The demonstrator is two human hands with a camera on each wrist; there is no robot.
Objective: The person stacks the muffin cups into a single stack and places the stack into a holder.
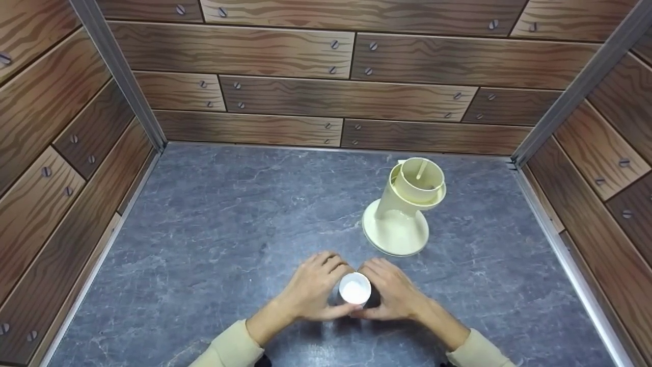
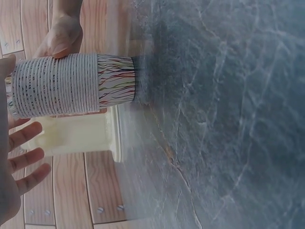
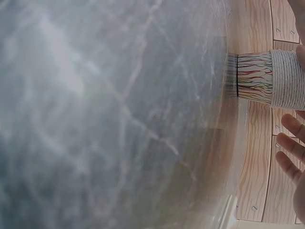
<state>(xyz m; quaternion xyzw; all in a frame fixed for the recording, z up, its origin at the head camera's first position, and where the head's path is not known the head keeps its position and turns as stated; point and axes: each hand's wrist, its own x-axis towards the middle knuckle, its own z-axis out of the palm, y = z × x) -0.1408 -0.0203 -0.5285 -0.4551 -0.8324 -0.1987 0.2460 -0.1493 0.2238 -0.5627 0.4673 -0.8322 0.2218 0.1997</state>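
A tall stack of nested paper cups (image 2: 116,80), white with thin wavy coloured lines, stands upright on the grey marbled tabletop. From above, the white inside of the top cup (image 1: 355,289) shows between my hands. My left hand (image 1: 317,288) holds the upper part of the stack from the left, thumb at the near side. From the other side my right hand (image 1: 391,290) grips it, its thumb close to the left thumb. Both wrist views show several lower fingers (image 3: 291,138) spread off the cups. Beyond my right hand stands a pale yellow plastic stand (image 1: 400,229) with a round base.
The stand carries an open round holder (image 1: 422,178) at its top. Wood-patterned panels (image 1: 285,92) wall the tabletop (image 1: 214,219) at the back and both sides, with grey metal strips (image 1: 565,270) along the edges and corners.
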